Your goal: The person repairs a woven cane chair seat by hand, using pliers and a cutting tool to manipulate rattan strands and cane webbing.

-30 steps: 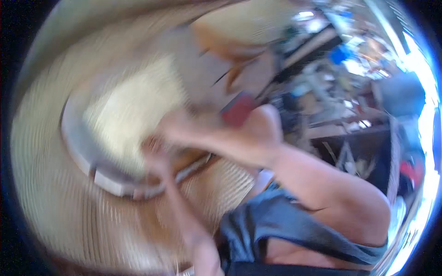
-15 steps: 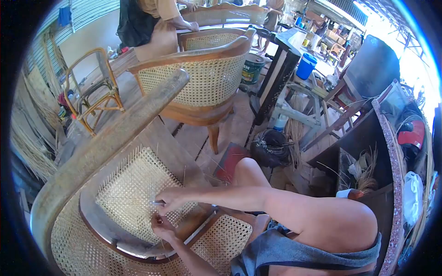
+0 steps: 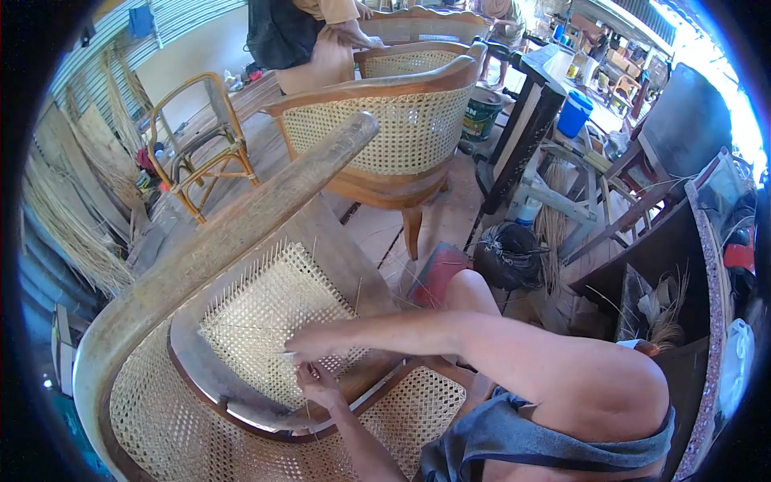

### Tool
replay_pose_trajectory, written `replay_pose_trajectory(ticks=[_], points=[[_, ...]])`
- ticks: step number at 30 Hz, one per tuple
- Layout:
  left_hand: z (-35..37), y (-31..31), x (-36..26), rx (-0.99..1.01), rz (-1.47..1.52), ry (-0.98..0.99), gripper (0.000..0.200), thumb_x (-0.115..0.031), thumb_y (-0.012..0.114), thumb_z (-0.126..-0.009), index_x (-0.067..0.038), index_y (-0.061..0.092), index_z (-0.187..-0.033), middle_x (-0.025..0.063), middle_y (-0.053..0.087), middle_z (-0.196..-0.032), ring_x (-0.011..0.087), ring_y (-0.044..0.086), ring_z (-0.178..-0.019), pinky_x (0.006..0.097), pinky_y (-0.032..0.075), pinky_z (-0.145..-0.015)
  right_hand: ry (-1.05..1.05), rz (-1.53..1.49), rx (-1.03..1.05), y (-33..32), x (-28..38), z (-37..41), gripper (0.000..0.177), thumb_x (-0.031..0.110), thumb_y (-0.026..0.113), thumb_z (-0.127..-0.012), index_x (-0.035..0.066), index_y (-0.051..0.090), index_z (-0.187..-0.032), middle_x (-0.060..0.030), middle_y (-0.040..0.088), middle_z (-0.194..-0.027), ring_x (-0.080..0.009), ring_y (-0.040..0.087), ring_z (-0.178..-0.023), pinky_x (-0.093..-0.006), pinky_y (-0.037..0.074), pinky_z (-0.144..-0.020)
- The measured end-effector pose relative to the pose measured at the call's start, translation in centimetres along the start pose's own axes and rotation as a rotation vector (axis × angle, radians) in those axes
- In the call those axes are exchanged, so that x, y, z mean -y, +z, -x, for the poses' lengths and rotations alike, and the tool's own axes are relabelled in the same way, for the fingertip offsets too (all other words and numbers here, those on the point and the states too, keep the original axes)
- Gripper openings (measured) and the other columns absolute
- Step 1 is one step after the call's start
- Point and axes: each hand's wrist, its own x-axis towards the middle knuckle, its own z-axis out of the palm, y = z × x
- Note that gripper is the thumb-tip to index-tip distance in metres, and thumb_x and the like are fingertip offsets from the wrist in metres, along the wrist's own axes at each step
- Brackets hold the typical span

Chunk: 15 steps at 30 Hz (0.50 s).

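Observation:
A chair seat panel of woven cane (image 3: 265, 321) in a wooden frame lies in front of me, with loose cane ends standing up along its far edge. My right hand (image 3: 312, 341) is closed over the weave, around a thin tool whose short pale end shows at the fingers; its kind is not clear. Just below it, my left hand (image 3: 319, 384) is closed, fingers curled close to the cane; whatever they pinch is hidden. A curved wooden armrest (image 3: 241, 225) rises along the left of the panel. More woven cane (image 3: 409, 402) shows below my hands.
Beyond stands a cane-backed armchair (image 3: 377, 132), with a person behind it. A rattan chair (image 3: 197, 145) is at left. To the right are a paint bucket (image 3: 482, 112), a blue container (image 3: 574, 112), a wooden stand (image 3: 554, 193) and a dark bundle (image 3: 510, 255).
The view has shifted, moving the scene rightward. My right hand has turned slightly and its tool shows less. My left hand stays close below it at the cane.

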Motion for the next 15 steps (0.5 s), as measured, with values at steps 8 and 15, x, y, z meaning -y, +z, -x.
replay_pose_trajectory(ticks=[8,15], points=[[-0.5,1.0,-0.6,-0.096,0.011,-0.214,0.019,-0.010,0.066,-0.087,0.004,0.065,-0.101,0.0205,0.066,-0.093,0.0305,0.066,-0.083,0.0372,0.053,-0.073,0.169,-0.434,-0.584,2.7,-4.7,-0.1,0.029,0.028,0.055,-0.093,0.001,0.061,-0.099,-0.0161,0.067,-0.078,-0.0264,0.064,-0.063,-0.0409,0.051,-0.061],[-0.1,1.2,-1.2,-0.116,-0.007,-0.116,0.015,-0.005,0.063,-0.089,0.004,0.062,-0.100,0.0188,0.062,-0.094,0.0298,0.063,-0.084,0.0376,0.053,-0.074,0.352,-1.478,-1.010,-1.2,-6.1,2.8,0.017,0.022,0.059,-0.094,0.007,0.057,-0.088,-0.0021,0.052,-0.063,-0.0108,0.045,-0.043,-0.0296,0.034,-0.037]])
